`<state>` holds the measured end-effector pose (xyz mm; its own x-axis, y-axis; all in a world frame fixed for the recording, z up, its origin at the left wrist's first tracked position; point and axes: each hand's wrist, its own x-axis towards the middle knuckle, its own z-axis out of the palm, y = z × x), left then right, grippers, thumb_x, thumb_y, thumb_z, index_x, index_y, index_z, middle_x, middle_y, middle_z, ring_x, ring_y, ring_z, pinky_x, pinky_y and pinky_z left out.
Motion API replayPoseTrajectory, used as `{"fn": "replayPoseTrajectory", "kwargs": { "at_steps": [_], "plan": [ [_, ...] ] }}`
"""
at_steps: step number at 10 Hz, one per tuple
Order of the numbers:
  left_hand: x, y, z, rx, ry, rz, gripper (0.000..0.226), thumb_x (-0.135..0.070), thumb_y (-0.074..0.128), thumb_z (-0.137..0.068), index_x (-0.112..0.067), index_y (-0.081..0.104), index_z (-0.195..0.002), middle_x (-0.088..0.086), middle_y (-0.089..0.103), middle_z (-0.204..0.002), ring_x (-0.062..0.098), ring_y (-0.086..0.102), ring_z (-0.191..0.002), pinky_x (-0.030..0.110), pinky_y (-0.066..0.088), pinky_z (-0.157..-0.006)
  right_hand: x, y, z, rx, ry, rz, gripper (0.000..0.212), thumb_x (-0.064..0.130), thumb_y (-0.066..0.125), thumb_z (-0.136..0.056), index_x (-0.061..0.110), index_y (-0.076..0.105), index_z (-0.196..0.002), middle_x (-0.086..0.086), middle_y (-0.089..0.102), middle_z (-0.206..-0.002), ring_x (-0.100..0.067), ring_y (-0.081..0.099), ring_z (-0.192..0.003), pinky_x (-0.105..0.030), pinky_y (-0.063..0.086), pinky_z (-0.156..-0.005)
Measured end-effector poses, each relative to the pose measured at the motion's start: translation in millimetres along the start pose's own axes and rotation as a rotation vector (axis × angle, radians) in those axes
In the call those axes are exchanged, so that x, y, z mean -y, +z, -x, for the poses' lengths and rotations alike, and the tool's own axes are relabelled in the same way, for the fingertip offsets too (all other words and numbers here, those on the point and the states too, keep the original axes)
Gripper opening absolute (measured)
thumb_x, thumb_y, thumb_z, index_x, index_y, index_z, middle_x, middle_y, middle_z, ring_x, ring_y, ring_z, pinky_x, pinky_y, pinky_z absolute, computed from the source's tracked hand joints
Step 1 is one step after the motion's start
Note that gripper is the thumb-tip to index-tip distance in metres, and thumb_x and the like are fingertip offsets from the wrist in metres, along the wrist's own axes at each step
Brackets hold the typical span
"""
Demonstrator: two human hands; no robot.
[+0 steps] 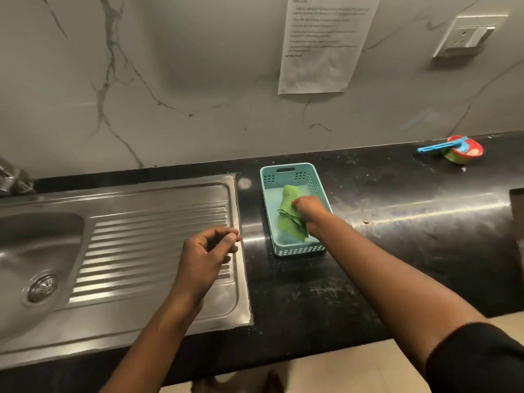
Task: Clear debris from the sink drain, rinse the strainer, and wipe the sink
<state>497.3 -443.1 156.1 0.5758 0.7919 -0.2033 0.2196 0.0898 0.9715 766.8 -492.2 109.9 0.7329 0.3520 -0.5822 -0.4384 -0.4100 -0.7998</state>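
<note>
Nearest of all, two bare forearms reaching out over the black counter (312, 302). Right hand (309, 214) down inside the teal basket (286, 170), fingers closed on the green cloth (290, 219). Left hand (207, 253) hovering above the ribbed drainboard (147, 245), fingers curled loosely toward the thumb, nothing seen in them.

Cloth: folded, creased, bright green, dry-looking as far as could be told, lying lengthwise in the basket, just right of the sink unit. Round metal strainer (42, 287) seated in the drain at the bottom of the sink bowl (34, 239), far left of the basket; shiny, no debris made out on it from this angle. Steel around it clean-looking, streaked with reflections. Tap (8, 177) barely visible behind the bowl, at the left edge.

Judged as fetching the cloth for the wipe. Possible trouble: light plastic basket dragged or tipped off the counter if the cloth snagged on its slotted wall during the lift; cloth picked up by one fold and unfurling onto the gritty, speckled counter, carrying dirt back to the sink.

Further right of the basket, a red bowl (463, 151) with a blue handled tool (433, 147) across it. Above, a printed sheet (320, 46) and a wall socket (467, 35).
</note>
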Motion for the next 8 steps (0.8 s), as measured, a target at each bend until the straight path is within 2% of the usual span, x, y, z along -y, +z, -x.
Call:
{"fn": "replayPoseTrajectory", "kwargs": {
  "at_steps": [1, 2, 3, 4, 5, 6, 7, 8],
  "plan": [
    [2.3, -4.5, 1.9, -0.047, -0.003, 0.013, 0.015, -0.018, 0.067, -0.1, -0.021, 0.08, -0.105, -0.001, 0.083, -0.101, 0.018, 0.078, -0.094, 0.027, 0.061, -0.078, -8.3, 0.6, -12.2, -0.018, -0.034, 0.093, 0.015, -0.002, 0.05, -0.096, 0.005, 0.062, -0.091, -0.02, 0.065, -0.102, -0.033, 0.066, -0.089, -0.047, 0.06, -0.081],
    [3.4, -6.6, 4.1, -0.069, -0.01, 0.004, 0.015, -0.018, 0.066, -0.101, -0.022, 0.08, -0.105, -0.003, 0.083, -0.101, 0.017, 0.078, -0.095, 0.027, 0.061, -0.078, -14.7, -3.8, -21.8, -0.022, -0.068, 0.199, 0.024, -0.002, 0.052, -0.092, 0.005, 0.069, -0.106, -0.023, 0.071, -0.112, -0.039, 0.07, -0.1, -0.054, 0.06, -0.088],
    [4.1, -7.7, 4.9, -0.076, -0.009, -0.001, 0.015, -0.019, 0.066, -0.1, -0.022, 0.08, -0.106, -0.005, 0.083, -0.1, 0.016, 0.078, -0.094, 0.03, 0.061, -0.08, -14.5, -8.7, -19.8, -0.104, -0.152, 0.47, 0.04, 0.004, 0.058, -0.089, 0.008, 0.064, -0.129, -0.019, 0.068, -0.125, -0.039, 0.065, -0.112, -0.04, 0.055, -0.096],
    [3.3, -9.0, 3.6, -0.081, -0.003, -0.005, 0.015, -0.02, 0.067, -0.1, -0.022, 0.08, -0.106, -0.004, 0.083, -0.101, 0.015, 0.078, -0.094, 0.027, 0.061, -0.077, -15.6, -12.9, -15.2, -0.081, -0.254, 0.657, 0.051, 0.009, 0.062, -0.089, 0.006, 0.057, -0.139, -0.019, 0.064, -0.133, -0.038, 0.064, -0.116, -0.039, 0.053, -0.095],
    [0.6, -12.9, 1.6, -0.082, 0.01, -0.003, 0.014, -0.02, 0.067, -0.1, -0.021, 0.08, -0.106, -0.002, 0.083, -0.1, 0.016, 0.078, -0.093, 0.022, 0.06, -0.072, -13.1, -14.1, -5.5, -0.026, -0.344, 0.719, 0.057, 0.008, 0.058, -0.089, 0.009, 0.053, -0.145, -0.016, 0.065, -0.134, -0.03, 0.067, -0.099, -0.035, 0.053, -0.083],
    [-2.7, -19.5, 0.8, -0.089, 0.03, -0.009, 0.014, -0.021, 0.067, -0.101, -0.022, 0.08, -0.106, -0.001, 0.082, -0.101, 0.017, 0.078, -0.094, 0.024, 0.06, -0.074, -7.1, -8.4, 11.6, -0.002, -0.5, 0.709, 0.055, 0.014, 0.059, -0.094, 0.015, 0.051, -0.148, -0.01, 0.062, -0.14, -0.017, 0.063, -0.086, -0.03, 0.046, -0.08],
    [-8.3, -30.9, 1.1, -0.101, 0.05, -0.02, 0.014, -0.022, 0.066, -0.101, -0.022, 0.079, -0.105, 0.0, 0.082, -0.101, 0.018, 0.077, -0.095, 0.028, 0.061, -0.078, 3.4, 4.8, 41.0, 0.037, -0.716, 0.684, 0.044, 0.025, 0.061, -0.099, 0.021, 0.056, -0.143, -0.001, 0.057, -0.145, -0.02, 0.065, -0.105, -0.036, 0.051, -0.096],
    [-17.1, -43.6, 0.7, -0.137, 0.075, 0.005, 0.013, -0.021, 0.068, -0.1, -0.021, 0.079, -0.106, -0.001, 0.082, -0.101, 0.018, 0.077, -0.096, 0.03, 0.061, -0.08, 15.0, 28.6, 74.5, 0.105, -0.911, 0.648, 0.037, 0.026, 0.062, -0.1, 0.019, 0.062, -0.137, -0.001, 0.06, -0.141, -0.02, 0.059, -0.123, -0.032, 0.045, -0.104]
  ]
}}
